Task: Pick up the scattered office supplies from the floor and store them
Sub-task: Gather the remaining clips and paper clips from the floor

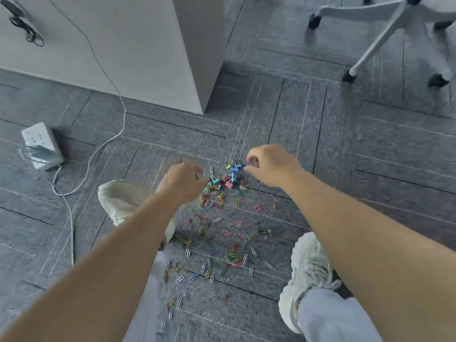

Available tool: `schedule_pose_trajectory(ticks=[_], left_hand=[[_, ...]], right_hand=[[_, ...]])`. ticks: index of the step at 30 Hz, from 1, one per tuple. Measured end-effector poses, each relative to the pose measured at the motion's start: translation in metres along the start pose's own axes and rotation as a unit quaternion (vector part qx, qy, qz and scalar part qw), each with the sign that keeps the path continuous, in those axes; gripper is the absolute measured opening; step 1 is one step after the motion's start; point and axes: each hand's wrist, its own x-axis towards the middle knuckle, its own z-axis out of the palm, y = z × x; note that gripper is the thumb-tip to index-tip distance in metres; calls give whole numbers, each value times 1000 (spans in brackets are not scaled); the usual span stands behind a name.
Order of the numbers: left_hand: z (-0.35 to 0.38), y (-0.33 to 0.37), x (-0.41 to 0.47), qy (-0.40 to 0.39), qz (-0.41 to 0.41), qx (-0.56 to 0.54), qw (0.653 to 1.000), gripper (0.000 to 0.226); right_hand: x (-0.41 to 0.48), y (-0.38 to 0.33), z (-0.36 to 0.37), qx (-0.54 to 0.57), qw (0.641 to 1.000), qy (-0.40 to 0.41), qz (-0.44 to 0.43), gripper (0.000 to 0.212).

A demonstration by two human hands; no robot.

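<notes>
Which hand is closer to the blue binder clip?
Right. The right hand is just right of the blue binder clip; the left hand is farther off, to its left.

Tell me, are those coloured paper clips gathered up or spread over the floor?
Spread: the paper clips lie scattered loose across the carpet, between the left shoe and the right shoe.

The floor (345,156) is matt grey carpet tile with a rough, flecked pile. Paper clips (232,257) are thin wire, most colour-coated, some bare silvery metal. Binder clips (234,171) look painted metal. The power strip (40,146) is smooth white plastic.
</notes>
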Motion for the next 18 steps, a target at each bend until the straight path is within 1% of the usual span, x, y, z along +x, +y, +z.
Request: schedule_pose_trajectory(ticks=[4,7,10,12,15,16,18], left_hand=[[55,-27,62,-26,-3,16,1000,42],[95,-48,95,-45,-5,26,999,42],[125,-63,120,-55,-5,22,998,42],[140,-69,134,-40,3,11,999,44],[156,-72,149,4,18,2,1000,45],[159,-72,153,16,25,2,1000,44],[163,-71,158,29,34,3,999,42]], right_hand=[[60,18,75,80,995,-4,63,19],[91,31,128,71,994,-23,83,19],[113,40,164,35,995,-41,80,32],[124,44,180,13,996,-39,74,36],[134,48,198,-10,998,-14,67,30],[136,50,202,-2,998,-3,66,27],[137,53,210,53,996,32,64,22]])
